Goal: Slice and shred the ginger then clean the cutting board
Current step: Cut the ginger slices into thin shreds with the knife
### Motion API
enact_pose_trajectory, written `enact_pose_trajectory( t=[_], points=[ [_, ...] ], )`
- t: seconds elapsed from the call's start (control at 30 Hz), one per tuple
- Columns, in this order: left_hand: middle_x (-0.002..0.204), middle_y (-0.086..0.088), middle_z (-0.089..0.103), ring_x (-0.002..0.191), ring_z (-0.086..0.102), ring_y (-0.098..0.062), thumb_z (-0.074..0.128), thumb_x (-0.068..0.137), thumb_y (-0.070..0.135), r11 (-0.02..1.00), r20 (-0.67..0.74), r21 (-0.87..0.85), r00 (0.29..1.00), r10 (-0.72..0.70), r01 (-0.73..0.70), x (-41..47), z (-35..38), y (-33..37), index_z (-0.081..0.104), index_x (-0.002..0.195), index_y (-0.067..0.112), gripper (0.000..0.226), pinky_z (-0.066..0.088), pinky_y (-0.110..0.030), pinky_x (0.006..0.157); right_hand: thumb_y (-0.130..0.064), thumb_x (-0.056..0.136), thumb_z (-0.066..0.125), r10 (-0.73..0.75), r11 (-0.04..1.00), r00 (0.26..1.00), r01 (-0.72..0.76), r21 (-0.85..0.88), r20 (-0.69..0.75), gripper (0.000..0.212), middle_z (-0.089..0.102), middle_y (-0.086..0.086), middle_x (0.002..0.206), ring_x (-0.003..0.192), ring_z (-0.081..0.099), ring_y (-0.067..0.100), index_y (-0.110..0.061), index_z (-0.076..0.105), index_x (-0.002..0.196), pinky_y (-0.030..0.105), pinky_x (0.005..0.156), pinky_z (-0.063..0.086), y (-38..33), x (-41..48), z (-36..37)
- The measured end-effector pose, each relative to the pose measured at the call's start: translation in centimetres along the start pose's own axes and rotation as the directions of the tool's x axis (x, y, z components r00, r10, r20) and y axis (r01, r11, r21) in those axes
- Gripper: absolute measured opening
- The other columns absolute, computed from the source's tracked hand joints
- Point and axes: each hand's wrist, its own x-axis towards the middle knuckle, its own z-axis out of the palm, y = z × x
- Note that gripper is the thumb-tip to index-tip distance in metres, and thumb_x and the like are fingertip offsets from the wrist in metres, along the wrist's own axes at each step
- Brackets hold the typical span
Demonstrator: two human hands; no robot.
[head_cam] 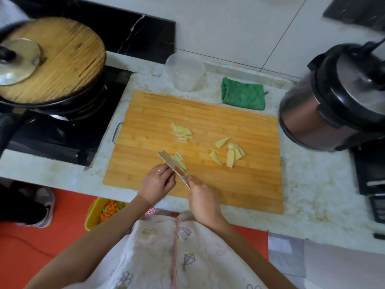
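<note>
The knife (173, 167) is gripped at its handle by the right hand (205, 203), whose fingers are curled round it. The blade is laid slantwise on the near part of the board (239, 190). A small heap of ginger shreds (179, 160) is seen against the blade's right face. The left hand (157, 183) is held just beside the other face, fingers loosely bent; whether they touch the steel cannot be told. A second heap (181, 132) of shreds is gathered mid-board, and uncut slices (230, 155) are spread to the right, apart from both heaps. Behind the board, a green cloth (242, 97) and a clear tub (184, 71) are set on the counter (312, 195).
</note>
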Motion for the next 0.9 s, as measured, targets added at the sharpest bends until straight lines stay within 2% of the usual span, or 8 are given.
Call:
enact_pose_trajectory(
  t=[0.23,0.57,0.73,0.9],
  points=[
    [0.096,-0.012,0.066,0.086,0.061,-0.029,0.050,0.091,0.017,1.000,0.002,-0.008,1.000,0.003,-0.003,0.0,0.0,-0.1,0.070,0.100,0.002,0.027,0.049,-0.035,0.078,-0.003,0.094,0.038,0.002,0.999,1.000,-0.002,0.035,0.002,0.055,0.068,0.010,0.100,0.090,0.065,0.030,-0.023,0.032,0.144,0.032,0.062,0.037,0.0,-0.1,0.2],
    [0.094,-0.012,0.065,0.088,0.058,-0.028,0.048,0.089,0.015,1.000,0.008,-0.009,1.000,0.022,-0.022,0.1,-0.1,-0.2,0.069,0.101,0.001,0.028,0.046,-0.031,0.080,-0.003,0.095,0.036,0.016,1.000,1.000,-0.017,0.005,0.010,0.056,0.067,0.010,0.105,0.093,0.064,0.028,-0.020,0.026,0.147,0.031,0.063,0.037,-0.3,-0.1,0.5],
    [0.098,-0.013,0.066,0.089,0.057,-0.027,0.047,0.088,0.014,1.000,-0.008,-0.025,1.000,0.020,-0.020,0.2,-0.2,-0.2,0.068,0.102,0.000,0.029,0.045,-0.030,0.083,-0.003,0.095,0.039,0.052,0.998,0.999,-0.052,0.040,0.005,0.055,0.067,0.010,0.106,0.095,0.064,0.028,-0.022,0.029,0.146,0.030,0.063,0.036,-1.0,0.9,0.5],
    [0.100,-0.013,0.067,0.090,0.057,-0.027,0.048,0.088,0.014,1.000,-0.017,-0.019,1.000,0.017,-0.017,0.1,0.0,-0.1,0.068,0.101,0.000,0.029,0.045,-0.030,0.085,-0.006,0.096,0.040,0.024,0.999,0.999,-0.023,0.032,-0.026,0.054,0.067,0.010,0.101,0.093,0.064,0.029,-0.023,0.031,0.146,0.032,0.061,0.035,-1.8,1.6,0.1]
  ],
)
